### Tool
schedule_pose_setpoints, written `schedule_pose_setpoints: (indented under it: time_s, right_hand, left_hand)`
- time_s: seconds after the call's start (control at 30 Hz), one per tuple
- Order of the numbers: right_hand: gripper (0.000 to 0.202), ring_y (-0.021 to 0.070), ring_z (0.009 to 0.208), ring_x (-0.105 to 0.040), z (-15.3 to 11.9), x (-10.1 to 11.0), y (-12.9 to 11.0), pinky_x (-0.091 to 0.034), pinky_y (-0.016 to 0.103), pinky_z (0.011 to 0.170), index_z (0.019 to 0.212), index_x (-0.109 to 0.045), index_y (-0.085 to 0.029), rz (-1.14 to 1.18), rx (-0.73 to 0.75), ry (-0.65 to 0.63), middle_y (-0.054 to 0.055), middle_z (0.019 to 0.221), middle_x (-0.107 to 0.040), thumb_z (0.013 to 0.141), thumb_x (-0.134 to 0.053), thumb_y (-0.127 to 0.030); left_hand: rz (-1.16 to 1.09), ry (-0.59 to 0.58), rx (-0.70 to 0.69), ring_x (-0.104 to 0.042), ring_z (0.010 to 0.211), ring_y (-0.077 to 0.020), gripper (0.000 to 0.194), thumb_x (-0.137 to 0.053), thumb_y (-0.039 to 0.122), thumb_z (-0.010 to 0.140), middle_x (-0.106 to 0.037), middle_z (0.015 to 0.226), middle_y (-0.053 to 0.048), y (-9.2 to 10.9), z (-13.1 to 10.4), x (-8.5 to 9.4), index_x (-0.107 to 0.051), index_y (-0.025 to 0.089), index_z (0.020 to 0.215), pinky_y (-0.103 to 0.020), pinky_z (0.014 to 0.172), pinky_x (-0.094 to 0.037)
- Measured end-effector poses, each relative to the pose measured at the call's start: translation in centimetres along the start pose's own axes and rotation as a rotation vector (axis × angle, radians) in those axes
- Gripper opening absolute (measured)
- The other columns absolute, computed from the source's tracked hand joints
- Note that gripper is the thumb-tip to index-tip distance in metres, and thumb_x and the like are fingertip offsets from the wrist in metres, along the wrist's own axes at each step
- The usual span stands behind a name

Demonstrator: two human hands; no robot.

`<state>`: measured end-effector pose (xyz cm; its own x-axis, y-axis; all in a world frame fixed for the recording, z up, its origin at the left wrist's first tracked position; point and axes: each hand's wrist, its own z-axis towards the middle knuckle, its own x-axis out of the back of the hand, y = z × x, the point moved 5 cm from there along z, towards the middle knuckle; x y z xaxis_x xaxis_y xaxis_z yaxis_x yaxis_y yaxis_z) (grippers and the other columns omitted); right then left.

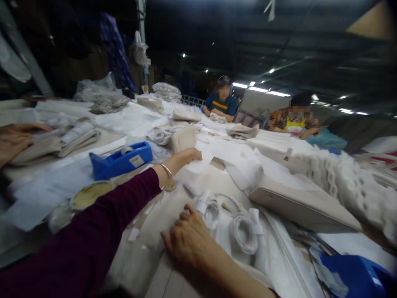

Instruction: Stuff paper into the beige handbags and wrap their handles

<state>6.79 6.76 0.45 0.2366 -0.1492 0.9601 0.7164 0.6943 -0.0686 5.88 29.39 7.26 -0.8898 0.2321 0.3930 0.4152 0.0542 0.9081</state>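
My left hand (186,156), with a bracelet at the wrist and a purple sleeve, reaches forward over the pile. Its fingers are closed at the edge of white sheet material (207,145), right beside a stiff beige panel (184,139); what they pinch is hidden. Nearer to me, my right hand (189,234) hovers or rests over beige flat pieces (167,275), back upward, fingers loosely bent and apart, with no held thing visible. White rolled strips (245,234) lie just right of it. A beige bag (297,203) with white paper on it sits farther right.
A blue tape dispenser (122,160) and a yellowish round lid (92,194) are at left. Another person's hand (15,140) touches folded beige pieces there. Two co-workers sit at the far side. A blue object (356,273) is at lower right, below white wavy padding (350,178).
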Motion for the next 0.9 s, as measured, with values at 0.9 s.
schedule_pose_setpoints:
  time_s: [0.9]
  right_hand:
    - [0.021, 0.0152, 0.068, -0.057, -0.7, 7.6, 1.1, -0.035, 0.042, 0.089, 0.077, -0.055, -0.019, 0.268, 0.117, 0.087, -0.002, 0.062, -0.053, 0.087, -0.042, -0.006]
  left_hand:
    - [-0.72, -0.489, 0.144, -0.061, 0.094, -0.0203, 0.064, -0.063, 0.016, 0.073, -0.064, 0.112, -0.009, -14.3, -25.6, 1.7, -0.046, 0.018, 0.135, -0.026, 0.073, -0.046]
